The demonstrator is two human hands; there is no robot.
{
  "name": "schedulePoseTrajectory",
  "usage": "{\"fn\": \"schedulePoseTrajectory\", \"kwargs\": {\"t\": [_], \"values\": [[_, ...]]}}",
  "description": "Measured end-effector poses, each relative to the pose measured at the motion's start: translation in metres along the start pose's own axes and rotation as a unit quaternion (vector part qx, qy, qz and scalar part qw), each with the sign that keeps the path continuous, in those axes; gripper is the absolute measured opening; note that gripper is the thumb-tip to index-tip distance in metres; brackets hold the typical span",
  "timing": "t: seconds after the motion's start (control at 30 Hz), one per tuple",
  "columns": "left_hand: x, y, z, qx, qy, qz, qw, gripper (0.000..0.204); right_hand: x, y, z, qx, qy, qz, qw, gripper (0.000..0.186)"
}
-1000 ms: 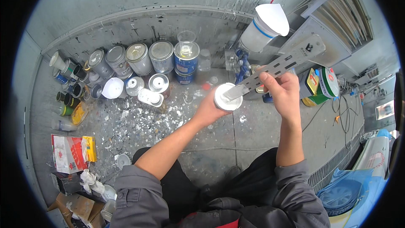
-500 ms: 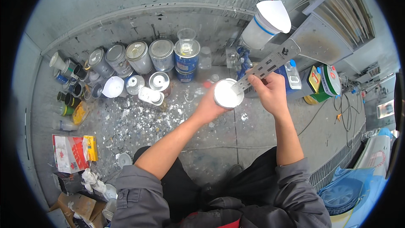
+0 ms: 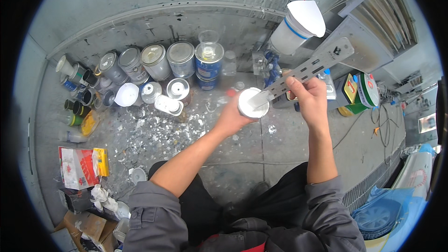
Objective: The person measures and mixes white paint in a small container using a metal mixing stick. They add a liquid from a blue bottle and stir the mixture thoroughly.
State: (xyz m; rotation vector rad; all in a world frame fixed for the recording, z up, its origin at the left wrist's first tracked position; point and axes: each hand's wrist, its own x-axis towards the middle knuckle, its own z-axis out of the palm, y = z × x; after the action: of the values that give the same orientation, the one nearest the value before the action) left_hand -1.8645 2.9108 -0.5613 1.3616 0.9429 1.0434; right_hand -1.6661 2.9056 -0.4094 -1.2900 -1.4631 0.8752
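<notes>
Two bare hands are held out above the floor (image 3: 298, 147). The left hand (image 3: 233, 117) is curled around the side of a cup (image 3: 253, 103) of white liquid, its open mouth facing up. The right hand (image 3: 310, 97) pinches a flat slotted stick (image 3: 328, 57) between thumb and fingers; the stick slants, its lower end inside the cup and its upper end reaching toward the floor's far right corner. Along the floor's far edge, grey cans (image 3: 180, 60) stand in a row beside two stacked blue cans (image 3: 209, 68). Near the left edge lies a red and white packet (image 3: 77, 168), with a cardboard box (image 3: 88, 228) toward the near left corner. A green can (image 3: 368, 91) stands toward the right edge, near dark hoses (image 3: 383, 121).
</notes>
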Motion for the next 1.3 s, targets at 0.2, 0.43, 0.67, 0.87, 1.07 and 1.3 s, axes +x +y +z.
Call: {"fn": "schedulePoseTrajectory", "kwargs": {"t": [0.2, 0.43, 0.67, 0.87, 1.07, 1.3], "values": [[-0.002, 0.009, -0.003, -0.014, -0.025, -0.007, 1.000, 0.087, -0.001, -0.009, 0.001, -0.043, -0.014, -0.086, 0.995, 0.023], [0.004, 0.004, -0.002, -0.027, -0.014, -0.001, 1.000, 0.086, 0.001, 0.022, 0.012, -0.114, -0.004, -0.053, 0.992, 0.018], [0.007, 0.000, -0.003, -0.008, 0.016, -0.011, 1.000, 0.085, -0.005, 0.026, 0.026, -0.095, 0.011, -0.032, 0.995, 0.020], [0.009, -0.010, -0.002, -0.001, 0.019, 0.001, 1.000, 0.086, -0.005, 0.018, 0.024, -0.036, 0.014, -0.025, 0.999, 0.023], [0.007, -0.006, -0.005, 0.019, 0.009, 0.004, 1.000, 0.085, 0.001, -0.011, 0.006, -0.001, 0.002, -0.029, 1.000, 0.027], [0.002, 0.013, -0.007, 0.025, 0.003, 0.010, 1.000, 0.085, 0.007, 0.008, 0.010, -0.079, 0.016, -0.067, 0.994, 0.021]]}}
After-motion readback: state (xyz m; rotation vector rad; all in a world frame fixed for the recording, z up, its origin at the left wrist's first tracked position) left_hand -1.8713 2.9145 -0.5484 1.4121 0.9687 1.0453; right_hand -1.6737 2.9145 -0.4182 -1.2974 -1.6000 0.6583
